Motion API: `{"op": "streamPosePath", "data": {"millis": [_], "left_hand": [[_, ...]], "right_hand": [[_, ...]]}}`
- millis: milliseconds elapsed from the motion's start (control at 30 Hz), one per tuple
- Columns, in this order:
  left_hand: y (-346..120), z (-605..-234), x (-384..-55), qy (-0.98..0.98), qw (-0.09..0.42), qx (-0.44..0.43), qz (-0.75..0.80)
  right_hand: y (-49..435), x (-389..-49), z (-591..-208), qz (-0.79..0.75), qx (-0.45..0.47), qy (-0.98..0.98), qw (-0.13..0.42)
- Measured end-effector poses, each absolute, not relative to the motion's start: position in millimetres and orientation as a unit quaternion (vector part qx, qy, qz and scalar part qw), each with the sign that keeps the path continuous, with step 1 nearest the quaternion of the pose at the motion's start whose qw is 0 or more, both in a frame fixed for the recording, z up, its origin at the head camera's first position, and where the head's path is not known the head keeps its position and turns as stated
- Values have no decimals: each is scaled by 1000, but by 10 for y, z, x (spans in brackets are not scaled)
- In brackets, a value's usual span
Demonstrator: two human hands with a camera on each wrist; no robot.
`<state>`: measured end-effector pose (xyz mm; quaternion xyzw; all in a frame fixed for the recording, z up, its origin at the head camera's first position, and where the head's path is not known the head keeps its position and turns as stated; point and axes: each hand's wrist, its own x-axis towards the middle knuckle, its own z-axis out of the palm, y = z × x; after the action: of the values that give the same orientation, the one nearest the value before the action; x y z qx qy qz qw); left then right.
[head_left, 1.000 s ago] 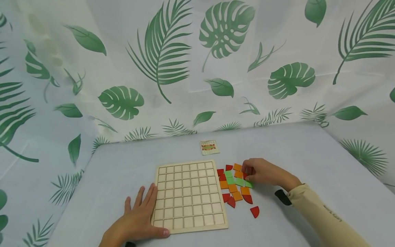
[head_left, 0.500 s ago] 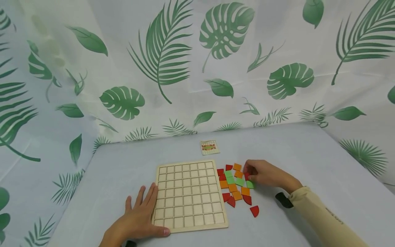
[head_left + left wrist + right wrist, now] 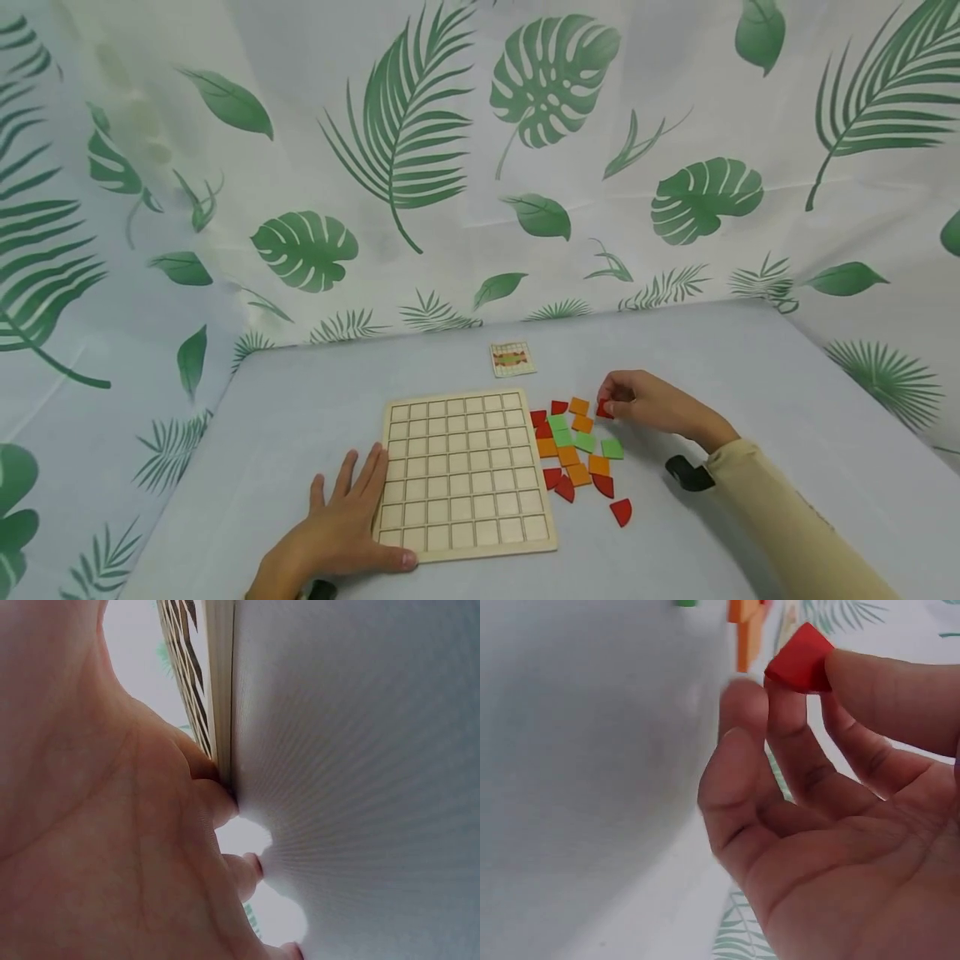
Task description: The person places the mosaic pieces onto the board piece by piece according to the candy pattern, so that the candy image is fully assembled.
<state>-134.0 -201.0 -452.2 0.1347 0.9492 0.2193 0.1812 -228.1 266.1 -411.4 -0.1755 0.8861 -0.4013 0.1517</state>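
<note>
My right hand [image 3: 660,407] pinches a red quarter-circle tile [image 3: 801,661] between thumb and fingers, just off the table at the right of the loose tiles. In the right wrist view the tile's pointed corner sticks up past the fingertips. My left hand [image 3: 341,525] rests with spread fingers at the left edge of the wooden grid board [image 3: 465,475]; its thumb touches the front edge. The left wrist view shows the palm close up, with the board's side [image 3: 221,690] against the fingers. No tiles lie in the board's squares.
Beside the board's right edge lie several orange square tiles [image 3: 598,465], green tiles [image 3: 585,442] and red quarter-circle tiles [image 3: 621,512]. A small pattern card [image 3: 512,359] lies behind the board. Leaf-printed cloth [image 3: 450,183] rises behind the table.
My right hand has lifted the red tile up and away from the pile, uncovering a green tile. The green tiles there shifted slightly apart earlier. My left hand stays at the board.
</note>
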Motion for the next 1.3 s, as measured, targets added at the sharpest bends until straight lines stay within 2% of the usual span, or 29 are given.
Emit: {"op": "streamPosePath", "data": {"millis": [533, 933, 1300], "left_hand": [[-2052, -4571, -1378, 950, 174, 144, 217], [-2093, -4384, -1343, 937, 221, 146, 229], [-2034, -4336, -1328, 950, 202, 136, 198]], "right_hand": [[2401, -2429, -3985, -436, -171, 875, 122], [1977, -2496, -3997, -485, -168, 844, 154], [1582, -2564, -3985, -490, -210, 831, 159]]}}
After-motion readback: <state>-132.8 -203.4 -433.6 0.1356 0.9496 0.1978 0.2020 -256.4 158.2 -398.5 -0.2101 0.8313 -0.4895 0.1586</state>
